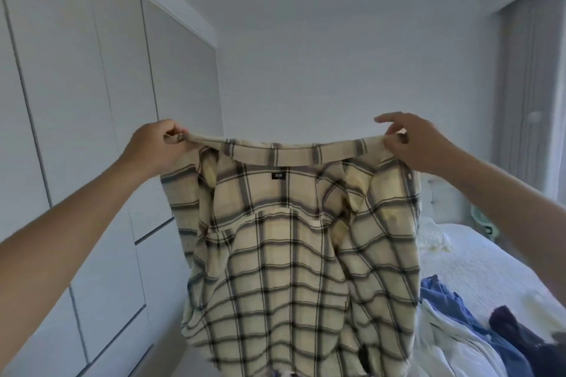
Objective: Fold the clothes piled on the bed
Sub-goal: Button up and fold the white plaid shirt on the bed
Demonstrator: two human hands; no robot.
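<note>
Cream flannel shirt with dark plaid check [294,248] hung in air above left side of white-covered bed [477,266]. Left hand [153,147] and right hand [419,144] each pinched one collar end, arms spread. Step judged: shaking out, first garment. Next: lay flat on bed. Blue and navy clothes pile [477,321] remained unfolded.

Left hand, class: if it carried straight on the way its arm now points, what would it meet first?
Nothing near: beyond the left hand, gripping the plaid shirt collar, probably only the white wall; depth is unclear.
</note>
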